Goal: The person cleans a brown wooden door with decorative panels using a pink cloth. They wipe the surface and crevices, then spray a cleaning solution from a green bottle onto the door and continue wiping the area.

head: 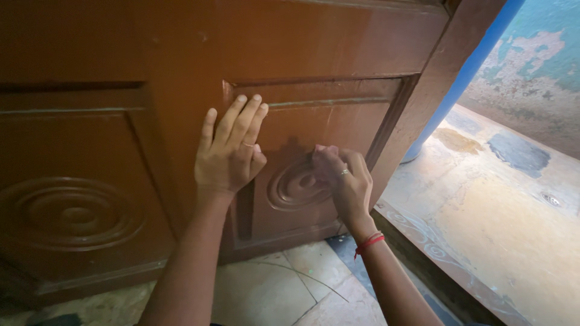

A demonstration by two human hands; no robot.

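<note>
A brown wooden door (181, 54) with recessed panels fills most of the head view. My left hand (229, 151) lies flat against it, fingers together and pointing up along the stile between two panels; a ring is on one finger. My right hand (341, 181) is curled, fingertips pressed to the carved round rosette (296, 184) in the lower right panel. Whether it holds something small against the wood, I cannot tell. A red thread is tied around my right wrist.
A second carved rosette (69, 214) sits in the lower left panel. The door frame (447, 72) stands to the right, with a blue post (465, 72) behind it. Cracked floor tiles (290, 290) lie below, and a worn stone threshold (483, 205) with a peeling wall beyond.
</note>
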